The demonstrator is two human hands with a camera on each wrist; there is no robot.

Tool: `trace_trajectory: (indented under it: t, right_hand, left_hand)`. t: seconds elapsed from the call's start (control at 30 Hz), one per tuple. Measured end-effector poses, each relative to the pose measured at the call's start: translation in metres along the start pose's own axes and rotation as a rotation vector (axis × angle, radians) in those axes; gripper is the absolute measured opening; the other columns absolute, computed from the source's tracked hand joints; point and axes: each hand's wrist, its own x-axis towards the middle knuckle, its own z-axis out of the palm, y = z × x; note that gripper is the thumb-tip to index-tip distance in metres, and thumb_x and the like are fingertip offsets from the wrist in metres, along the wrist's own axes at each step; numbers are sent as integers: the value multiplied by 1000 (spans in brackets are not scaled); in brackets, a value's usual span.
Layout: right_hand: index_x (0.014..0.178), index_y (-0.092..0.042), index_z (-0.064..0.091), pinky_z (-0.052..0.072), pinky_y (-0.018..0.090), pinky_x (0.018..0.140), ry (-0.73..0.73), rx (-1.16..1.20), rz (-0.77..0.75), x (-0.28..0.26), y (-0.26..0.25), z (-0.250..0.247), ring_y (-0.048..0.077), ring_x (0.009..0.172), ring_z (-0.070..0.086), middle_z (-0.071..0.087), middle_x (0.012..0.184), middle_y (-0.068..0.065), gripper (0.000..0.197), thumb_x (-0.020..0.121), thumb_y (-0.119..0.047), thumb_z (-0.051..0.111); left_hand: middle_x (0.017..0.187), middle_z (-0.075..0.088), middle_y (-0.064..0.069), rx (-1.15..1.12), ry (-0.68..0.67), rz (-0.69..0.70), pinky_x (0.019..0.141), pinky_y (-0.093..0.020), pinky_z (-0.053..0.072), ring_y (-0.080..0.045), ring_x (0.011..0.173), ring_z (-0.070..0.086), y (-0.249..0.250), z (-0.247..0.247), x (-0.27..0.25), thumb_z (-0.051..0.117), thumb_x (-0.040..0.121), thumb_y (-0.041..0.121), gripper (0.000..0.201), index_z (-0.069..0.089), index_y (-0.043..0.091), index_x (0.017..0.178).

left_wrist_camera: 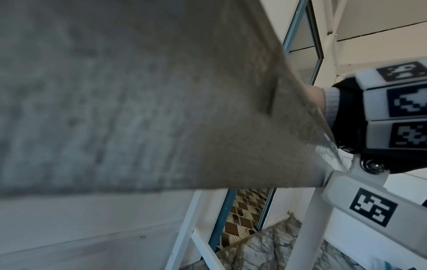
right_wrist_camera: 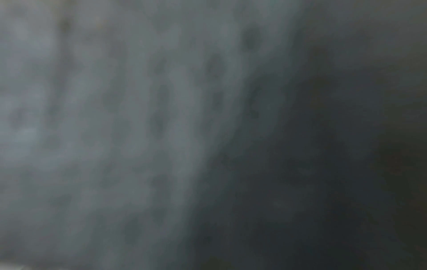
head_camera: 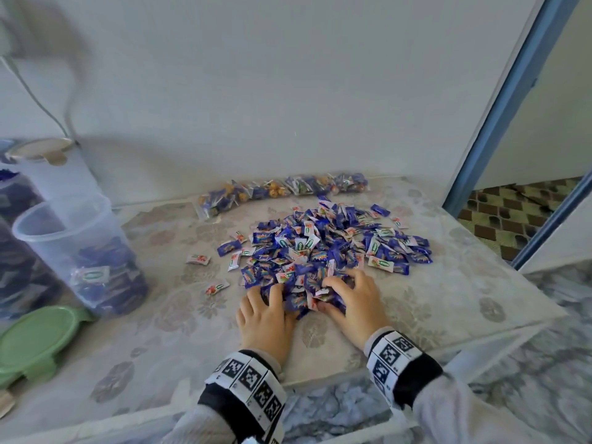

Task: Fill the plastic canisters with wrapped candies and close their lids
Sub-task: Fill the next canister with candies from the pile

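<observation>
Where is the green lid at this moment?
In the head view the green lid lies flat on the table at the far left, in front of the open canister, away from both hands.

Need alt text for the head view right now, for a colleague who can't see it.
Both hands, left hand and right hand, curl around a clump at the near edge of a candy pile on a patterned tabletop. An open, partly filled clear canister stands left, with a green lid lying before it.
</observation>
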Motion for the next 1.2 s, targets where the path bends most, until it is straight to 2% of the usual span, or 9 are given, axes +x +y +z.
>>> trace_trajectory:
  t: [0.1,0.23,0.37,0.57,0.77,0.9,1.03,1.13,1.2]
  right_hand:
    - [100,-22,65,51,39,69,106,10,15,-1,2,2,36,88,58,55,109,19,26,78,-31,75]
    - [107,-16,64,40,27,55,189,47,51,-2,2,-2,32,71,58,54,108,20,23,87,-27,66]
    - [113,-11,64,41,28,62,231,173,125,-3,4,-4,29,72,55,54,99,13,27,89,-24,63]
    - [108,-5,67,42,27,77,395,271,176,-8,-5,-13,29,90,62,66,97,15,26,86,-18,67]
    - [106,-3,67,39,16,75,446,304,106,-3,-54,-29,17,85,58,61,88,-3,25,84,-15,68]
    - [110,-4,65,37,4,73,403,322,86,13,-91,-29,13,85,57,59,89,-6,29,85,-20,66]
    - [109,-7,66,35,-2,69,378,343,42,27,-128,-20,3,78,59,63,86,-8,28,86,-24,64]
    - [111,-6,64,35,-2,66,354,377,38,36,-151,-9,-11,73,53,57,81,-18,30,86,-22,65]
    - [115,-5,63,34,-4,67,325,412,38,42,-165,-2,-13,76,48,54,83,-18,34,86,-22,65]
  left_hand:
    - [94,56,-22,-91,26,-43,67,-45,46,-41,82,55,0,-8,2,81,66,19,43,64,6,103]
    - [93,55,-23,-238,104,-17,66,-41,44,-40,78,55,-9,-4,7,71,79,10,27,61,0,102]
    - [98,47,-8,-389,130,20,69,-26,32,-22,78,44,-15,-5,8,50,94,16,19,55,2,106]
    - [97,46,-3,-518,139,27,67,-20,32,-21,75,51,-33,-39,3,48,94,19,14,53,9,102]
    - [87,53,-7,-554,326,108,64,-2,33,-9,66,47,-70,-110,11,55,90,11,8,49,15,89]
    - [84,57,-8,-490,513,196,65,-18,31,-19,73,50,-106,-175,33,57,88,8,4,55,8,92]
    - [90,51,-9,-389,644,211,68,-15,25,-18,83,42,-146,-233,60,57,89,6,13,57,-3,99]
    - [93,56,-15,-345,614,228,71,-17,27,-20,82,45,-178,-249,80,57,89,7,14,57,-2,100]
    - [92,57,-17,-307,503,274,74,-26,40,-25,73,53,-197,-247,88,57,90,13,15,59,2,98]
